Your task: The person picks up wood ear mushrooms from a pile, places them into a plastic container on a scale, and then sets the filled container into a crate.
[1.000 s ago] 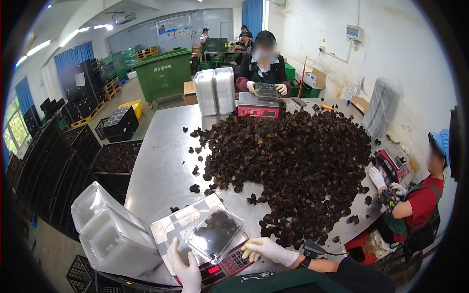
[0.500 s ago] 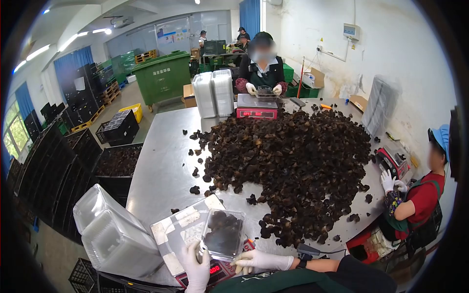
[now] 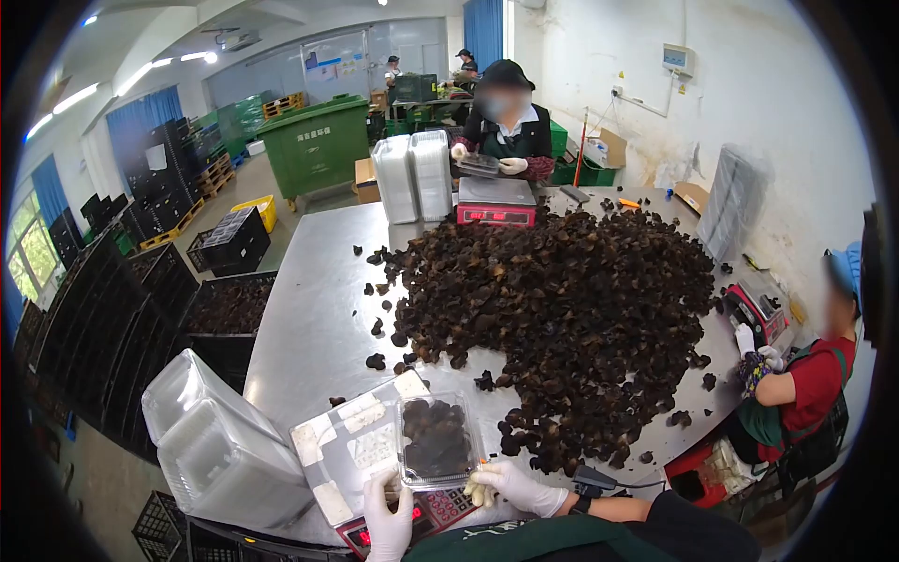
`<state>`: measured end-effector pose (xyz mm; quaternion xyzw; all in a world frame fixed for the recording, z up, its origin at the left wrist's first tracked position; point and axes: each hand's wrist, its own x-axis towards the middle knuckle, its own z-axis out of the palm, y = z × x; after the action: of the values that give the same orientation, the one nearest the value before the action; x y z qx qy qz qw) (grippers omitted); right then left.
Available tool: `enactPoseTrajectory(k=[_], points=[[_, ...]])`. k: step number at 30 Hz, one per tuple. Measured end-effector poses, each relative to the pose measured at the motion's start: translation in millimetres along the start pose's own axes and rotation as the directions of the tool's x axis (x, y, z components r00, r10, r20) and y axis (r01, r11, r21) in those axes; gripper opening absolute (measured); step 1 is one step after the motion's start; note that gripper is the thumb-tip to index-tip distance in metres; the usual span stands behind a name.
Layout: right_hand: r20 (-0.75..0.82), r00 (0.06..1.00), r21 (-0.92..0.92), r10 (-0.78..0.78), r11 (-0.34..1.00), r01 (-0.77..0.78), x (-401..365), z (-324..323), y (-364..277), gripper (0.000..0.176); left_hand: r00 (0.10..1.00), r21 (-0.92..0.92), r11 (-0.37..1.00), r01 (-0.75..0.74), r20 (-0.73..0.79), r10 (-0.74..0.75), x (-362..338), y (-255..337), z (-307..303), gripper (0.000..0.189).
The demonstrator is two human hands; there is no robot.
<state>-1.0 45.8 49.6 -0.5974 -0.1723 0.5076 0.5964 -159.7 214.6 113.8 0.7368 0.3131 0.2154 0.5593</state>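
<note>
A clear plastic container (image 3: 437,442) of dark, frilly pieces like wood ear mushrooms is tilted up over the near edge of a scale (image 3: 359,433). My left hand (image 3: 389,520), in a white glove, pinches its near left corner between thumb and fingertips. At the near right corner, the gloved fingers of my right hand (image 3: 513,487) are closed on the rim. Under the container shows part of the scale's red keypad panel (image 3: 448,506). Beyond my hands, a big heap of the dark mushrooms (image 3: 562,318) covers much of the steel table (image 3: 304,290).
Stacked clear containers (image 3: 229,459) stand left of the scale. Across the table a person (image 3: 510,122) holds a container behind another scale (image 3: 496,201); a person in red (image 3: 796,384) works at the right. Black crates (image 3: 103,347) line the left; a dark cable (image 3: 618,483) lies near my right wrist.
The container has moved slightly right, and glare has left its lid, so the pieces show more clearly. My hands moved slightly right with it. The person across has lifted their container leftward.
</note>
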Motion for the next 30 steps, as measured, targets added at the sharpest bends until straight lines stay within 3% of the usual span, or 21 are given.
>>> enactPoseTrajectory(k=[3, 4, 7, 11, 13, 14, 16, 19, 22, 25, 27, 30], points=[[-0.004, 0.999, -0.006, -0.031, 0.999, 0.031, -8.4, 1.8, -14.8, 0.031, 0.990, 0.020, 0.992, -0.123, -0.073, 0.124, 4.0, -52.8, 6.8, 0.048], [0.008, 0.998, 0.026, -0.060, 0.998, 0.060, -9.6, 2.9, -17.7, 0.031, 1.000, -0.103, 0.995, -0.017, -0.016, 0.015, 1.3, -49.7, 4.4, 0.053], [-0.018, 1.000, -0.059, -0.003, 0.998, 0.002, -16.2, 10.3, -32.2, 0.030, 0.990, -0.446, 0.886, 0.126, 0.114, -0.083, 0.7, -45.7, -7.5, 0.059], [0.069, 0.998, -0.167, -0.012, 0.986, 0.023, -18.3, 29.4, -40.3, 0.027, 0.968, -0.596, 0.764, 0.247, 0.124, -0.217, -11.0, -34.8, -22.9, 0.071], [0.135, 0.991, -0.172, -0.008, 0.985, 0.031, -16.2, 30.6, -36.6, 0.026, 0.969, -0.685, 0.686, 0.246, 0.179, -0.169, -19.1, -23.7, -36.9, 0.074], [0.183, 0.983, -0.189, 0.012, 0.982, 0.023, -13.5, 30.1, -32.9, 0.025, 0.984, -0.697, 0.695, 0.173, 0.151, -0.093, -23.4, -31.4, -37.0, 0.080], [0.287, 0.954, -0.281, 0.084, 0.960, 0.000, -11.5, 35.4, -38.9, 0.024, 0.997, -0.583, 0.810, 0.064, -0.003, -0.081, -42.9, -28.0, -39.8, 0.088], [0.460, 0.867, -0.318, 0.192, 0.947, -0.041, -0.8, 54.7, -44.9, 0.026, 0.967, -0.566, 0.808, -0.165, -0.255, 0.019, -62.4, -29.6, -53.5, 0.090], [0.592, 0.785, -0.300, 0.183, 0.954, 0.004, 6.8, 76.7, -43.8, 0.033, 0.942, -0.673, 0.739, 0.033, -0.227, -0.249, -102.6, -21.8, -105.1, 0.081], [0.539, 0.823, -0.434, 0.179, 0.896, 0.089, 15.8, 77.1, -47.2, 0.031, 0.828, -0.628, 0.761, 0.161, -0.334, -0.451, -158.7, -47.8, -175.6, 0.067], [0.487, 0.851, -0.445, 0.199, 0.894, 0.045, 21.5, 71.1, -44.3, 0.027, 0.706, -0.506, 0.843, 0.182, -0.529, -0.470, -189.8, -56.4, -214.8, 0.060], [0.405, 0.885, -0.439, 0.231, 0.898, -0.033, 24.1, 66.1, -42.8, 0.025, 0.581, -0.692, 0.721, 0.043, -0.570, -0.582, -234.3, -148.8, -273.8, 0.054]])
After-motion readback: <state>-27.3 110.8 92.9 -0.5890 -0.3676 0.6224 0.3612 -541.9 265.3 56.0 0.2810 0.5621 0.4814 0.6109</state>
